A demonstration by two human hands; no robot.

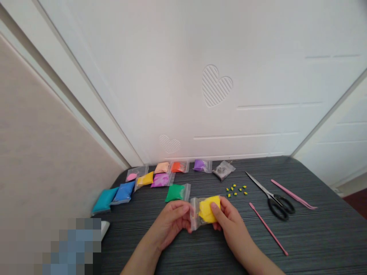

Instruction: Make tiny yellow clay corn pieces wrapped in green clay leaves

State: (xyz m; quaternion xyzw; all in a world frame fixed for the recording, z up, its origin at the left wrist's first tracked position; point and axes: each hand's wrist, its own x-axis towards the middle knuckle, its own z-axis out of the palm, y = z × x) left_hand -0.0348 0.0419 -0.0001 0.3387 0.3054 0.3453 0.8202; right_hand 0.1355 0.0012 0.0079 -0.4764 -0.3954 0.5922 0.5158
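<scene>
A clear zip bag of yellow modelling clay (208, 209) is held just above the dark table, its zip end towards the left. My right hand (229, 221) grips the clay-filled end, thumb on top and fingers beneath. At the zip end, my left hand (174, 221) has its fingers curled and closed on the bag's edge; part of that grip is hidden. Just beyond my left hand lies a bag of green clay (175, 193). Several tiny green-and-yellow pieces (235, 194) are scattered on the table beyond my right hand.
Scissors (269, 194) with black handles lie at the right, between a pink stick tool (268, 228) and pink tweezers (294, 194). More clay bags, including blue (124, 192), purple (200, 165) and grey (223, 170), line the table's back and left. A white panel (258, 84) stands behind.
</scene>
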